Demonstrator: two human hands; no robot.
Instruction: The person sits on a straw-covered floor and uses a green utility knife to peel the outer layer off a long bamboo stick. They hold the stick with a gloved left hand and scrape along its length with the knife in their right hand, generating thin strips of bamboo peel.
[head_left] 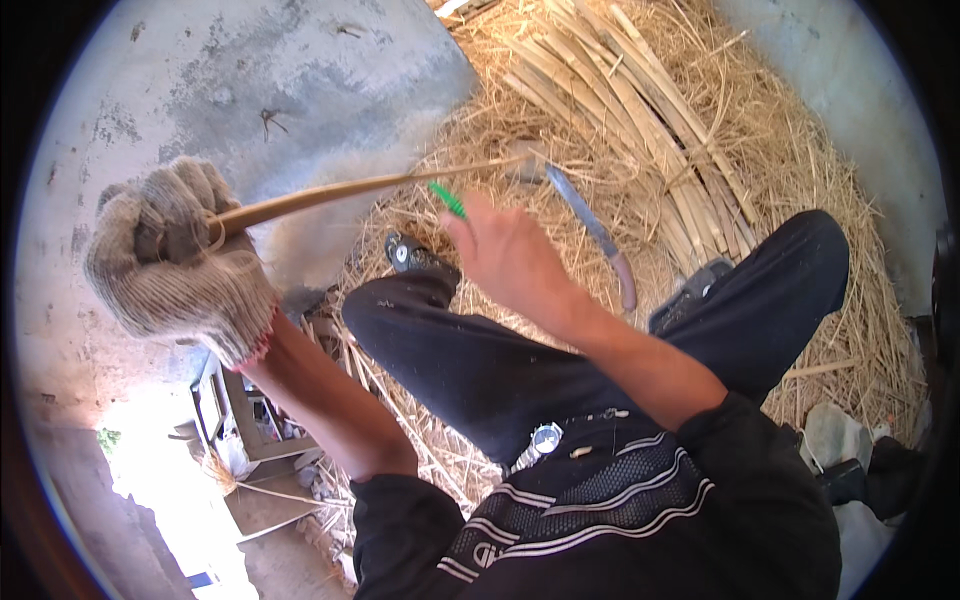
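Note:
My left hand (180,255), in a grey knitted work glove, is raised at the left and closed around the thick end of a bamboo strip (320,195). The strip runs to the right, thinning to a tip over the straw. My bare right hand (510,250) is closed beside the strip's middle. A ridged green handle (447,198) pokes out of it close under the strip; the rest of that tool is hidden or blurred. Beyond the right hand, a long knife (590,225) with a slightly curved blade and a brown handle lies on the straw, touched by neither hand.
Split bamboo strips (640,120) lie in a bundle on loose straw-like shavings (850,240) ahead. A grey wall (300,70) rises at the left. My bent legs (480,350) frame the work area. A watch (543,442) rests at my lap. A box-like frame (260,440) stands lower left.

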